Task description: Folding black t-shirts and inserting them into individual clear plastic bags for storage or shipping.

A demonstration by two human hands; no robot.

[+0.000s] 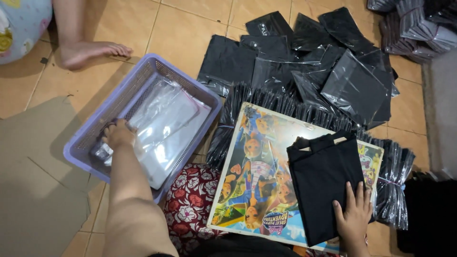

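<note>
My left hand (119, 134) reaches into a lilac plastic basket (124, 91) on the floor at the left. Its fingers are closed on the edge of a clear plastic bag (164, 119) from the stack lying inside. My right hand (353, 214) lies flat, palm down, on the lower part of a folded black garment (323, 181). That garment rests on a colourful cartoon picture board (252, 171) across my lap.
Several black garments packed in clear bags (314, 66) are spread on the tiled floor beyond the board. More packed stacks (409, 28) sit at the top right. Flat cardboard (38, 157) lies at the left. Another person's bare foot (90, 51) rests at the top left.
</note>
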